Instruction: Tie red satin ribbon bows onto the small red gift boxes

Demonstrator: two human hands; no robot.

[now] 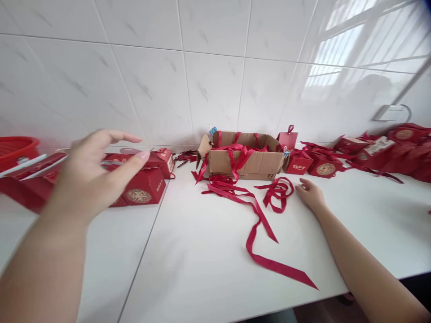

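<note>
My left hand [101,175] is raised at the left, its thumb and fingers apart and nothing between them. Beyond it stands a red gift box [144,186] with a round gold emblem, in a row of similar boxes. My right hand [311,194] rests low over the white table, fingers loosely curled and apart, holding nothing visible. Just left of it lies a looped red ribbon [279,193]. A longer red ribbon [256,224] trails across the middle of the table. Behind the ribbons, a cardboard box [245,163] holds more red ribbon, some hanging over its front.
Tied red boxes [325,165] stand right of the cardboard box, with a pile of red packages [409,152] farther right. A red basket [16,150] is at the far left. The white table [188,269] meets a tiled wall; its front edge runs along the lower right.
</note>
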